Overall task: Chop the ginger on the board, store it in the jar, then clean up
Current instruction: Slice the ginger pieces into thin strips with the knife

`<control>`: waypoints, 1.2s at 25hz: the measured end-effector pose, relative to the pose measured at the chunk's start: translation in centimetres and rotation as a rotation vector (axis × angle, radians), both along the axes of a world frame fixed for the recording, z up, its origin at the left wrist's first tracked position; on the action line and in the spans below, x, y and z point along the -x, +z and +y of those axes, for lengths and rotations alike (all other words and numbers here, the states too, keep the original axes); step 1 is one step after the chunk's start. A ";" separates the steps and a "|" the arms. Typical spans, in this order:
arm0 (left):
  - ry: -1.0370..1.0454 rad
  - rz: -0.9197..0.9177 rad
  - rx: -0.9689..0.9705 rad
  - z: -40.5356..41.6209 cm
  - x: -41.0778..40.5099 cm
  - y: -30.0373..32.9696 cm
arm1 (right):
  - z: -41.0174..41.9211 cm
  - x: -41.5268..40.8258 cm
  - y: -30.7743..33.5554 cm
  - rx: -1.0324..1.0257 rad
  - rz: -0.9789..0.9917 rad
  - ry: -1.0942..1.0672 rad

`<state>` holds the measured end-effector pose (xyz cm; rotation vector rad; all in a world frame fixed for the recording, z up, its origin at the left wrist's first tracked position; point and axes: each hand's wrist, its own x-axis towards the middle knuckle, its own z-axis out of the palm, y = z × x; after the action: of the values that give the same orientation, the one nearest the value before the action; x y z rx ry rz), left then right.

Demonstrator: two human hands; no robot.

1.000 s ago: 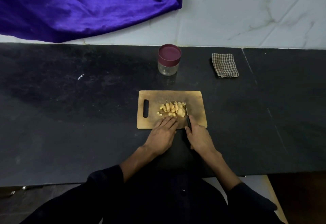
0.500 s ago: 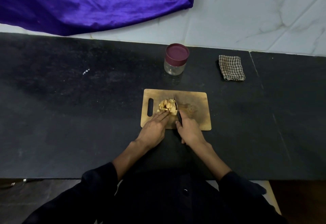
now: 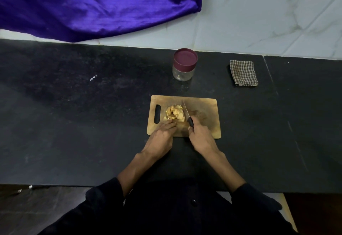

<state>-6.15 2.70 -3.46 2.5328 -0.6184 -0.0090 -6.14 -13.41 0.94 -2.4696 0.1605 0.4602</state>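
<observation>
Wooden cutting board [image 3: 205, 122] lies on the black counter [image 3: 74, 123], handle slot at its 9 o'clock end. Pile of chopped ginger [image 3: 174, 112] sits left of the board's centre.

Right hand [image 3: 200, 136] at the board's 6 o'clock edge, fingers curled round the dark handle of a knife [image 3: 187, 113]; blade points toward 11 o'clock and lies against the pile's 3 o'clock side.

Left hand [image 3: 162, 138] rests at the board's 7 o'clock corner, fingers nearly straight and together, tips touching the pile's 6 o'clock edge; it grips nothing.

Glass jar [image 3: 184, 64] with maroon lid on, upright at 12 o'clock from the board, apart from it. A few pale bits show inside.

Folded checked cloth [image 3: 244, 73] at 2 o'clock, well apart. Purple fabric [image 3: 92, 3] hangs over the tiled wall [image 3: 268, 16] beyond the counter.
</observation>
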 end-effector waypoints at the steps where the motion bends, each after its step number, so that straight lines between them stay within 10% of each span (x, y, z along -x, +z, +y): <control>1: 0.001 -0.005 0.011 -0.1 -0.1 0.3 | -0.3 0.0 0.1 -0.040 -0.005 -0.022; 9: 0.351 0.080 0.255 0.6 -3.3 1.6 | -3.4 -0.5 -0.6 -0.179 0.067 -0.078; 30: 0.298 0.203 0.194 1.4 -7.2 1.9 | -4.0 -0.9 -2.6 -0.232 0.078 -0.127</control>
<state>1.08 4.10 -1.53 2.3717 -0.1515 -0.0940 -5.21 -17.43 -1.63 -2.2015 0.2785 0.4911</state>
